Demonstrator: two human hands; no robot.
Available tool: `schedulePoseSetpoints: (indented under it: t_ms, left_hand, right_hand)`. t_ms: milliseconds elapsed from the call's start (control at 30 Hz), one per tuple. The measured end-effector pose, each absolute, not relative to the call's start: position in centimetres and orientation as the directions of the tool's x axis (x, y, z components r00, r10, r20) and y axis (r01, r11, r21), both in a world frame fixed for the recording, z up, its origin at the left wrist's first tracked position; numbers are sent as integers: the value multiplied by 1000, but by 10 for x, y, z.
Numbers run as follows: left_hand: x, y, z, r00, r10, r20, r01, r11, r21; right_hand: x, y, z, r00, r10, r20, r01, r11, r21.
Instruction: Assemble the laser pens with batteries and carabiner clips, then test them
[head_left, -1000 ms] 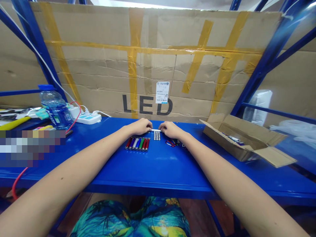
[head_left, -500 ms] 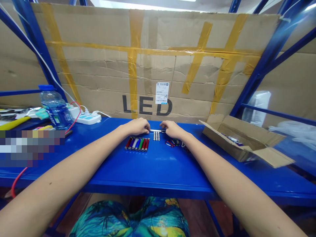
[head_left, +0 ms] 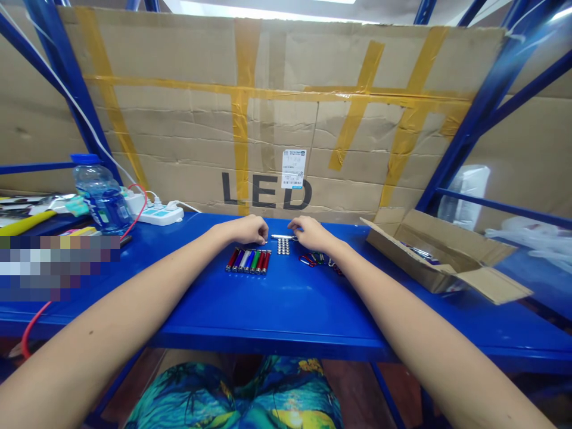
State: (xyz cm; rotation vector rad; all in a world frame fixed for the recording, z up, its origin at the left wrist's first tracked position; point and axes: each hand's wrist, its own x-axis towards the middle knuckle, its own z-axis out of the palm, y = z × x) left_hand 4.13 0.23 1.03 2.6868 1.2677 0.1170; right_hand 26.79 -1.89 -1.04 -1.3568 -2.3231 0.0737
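Note:
My right hand (head_left: 311, 233) has its fingers closed on one end of a slim silver penlight-like tube (head_left: 280, 237), which points left above the blue table. My left hand (head_left: 251, 230) is just left of the tube's free end, apart from it. Its fingers are pinched, with a tiny pale spot at the tips, too small to name. Under the tube, small round silver button cells (head_left: 283, 246) stand in neat rows. A row of colored metal tubes (head_left: 248, 261), in red, blue, silver and green, lies below my left hand. Colored carabiner clips (head_left: 314, 259) lie below my right hand, partly hidden by the forearm.
An open cardboard box (head_left: 429, 262) with metallic items inside stands at the right. At the left are a water bottle (head_left: 100, 196), a white power strip (head_left: 163, 214) and a red cable (head_left: 33, 325). A large cardboard panel (head_left: 187, 143) closes off the table's back.
My left hand has drawn slightly left, off the silver tube's end, and a gap now shows between them. My right hand still grips the tube, having shifted only slightly.

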Motion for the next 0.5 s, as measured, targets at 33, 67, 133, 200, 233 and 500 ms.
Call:
schedulePoseSetpoints:
  t_ms: [33,67,133,200,233,500]
  left_hand:
    - [39,3,12,629,778,-14,764,-614,197]
    - [37,4,13,623,782,-23,769,-606,203]
    - [34,5,16,622,782,-41,771,-603,203]
    - [33,6,17,635,770,-61,764,-614,199]
    - [33,6,17,643,763,-67,758,-621,201]
    - [36,7,12,655,755,-9,731,-632,257]
  right_hand:
    - [265,-21,-10,-433,822,370,814,533,-232]
    - [261,-23,-10,-451,804,387,809,551,-202]
    - [252,-26,-11,-494,769,406,791,591,-156]
    - [240,-28,-13,-545,733,408,766,633,-115]
    - [234,-28,-14,-567,719,401,755,649,-95]
    - [202,-31,-16,-573,763,298,808,587,51]
